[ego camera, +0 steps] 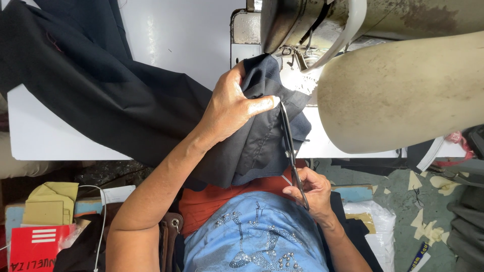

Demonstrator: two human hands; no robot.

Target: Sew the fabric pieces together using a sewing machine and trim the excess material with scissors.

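The left hand (233, 107) is closed on a fold of dark cloth (151, 111), fingers curled over the top edge and the thumb pressed flat along the fold, pointing toward the scissors (291, 151). The cloth is bunched under that hand and hangs down below it over the desk's near edge; the rest spreads away past the wrist, across the white desk (176, 35) to its far corner.

The right hand (313, 193) sits below the left hand, off the desk edge and close to the body, its fingers wrapped round the scissor handles. The blades run up from it in a long thin line, and their tip meets the cloth right at the left thumb tip. The blades look nearly closed; whether they have cloth between them cannot be told.

Just above the left hand is the needle end of a sewing machine (393, 90), its pale, worn body filling the space beyond the scissors. The cloth's upper edge lies against the machine's foot area.

Below both hands are a blue top with studs (252, 236) and an orange garment (212, 201) on the lap. Beside the left forearm, lower down, lie folded yellow-green pieces (50, 204), a red packet (38, 247) and a white cord (103, 216). Beyond the right hand, paper scraps (428, 226) litter the floor.
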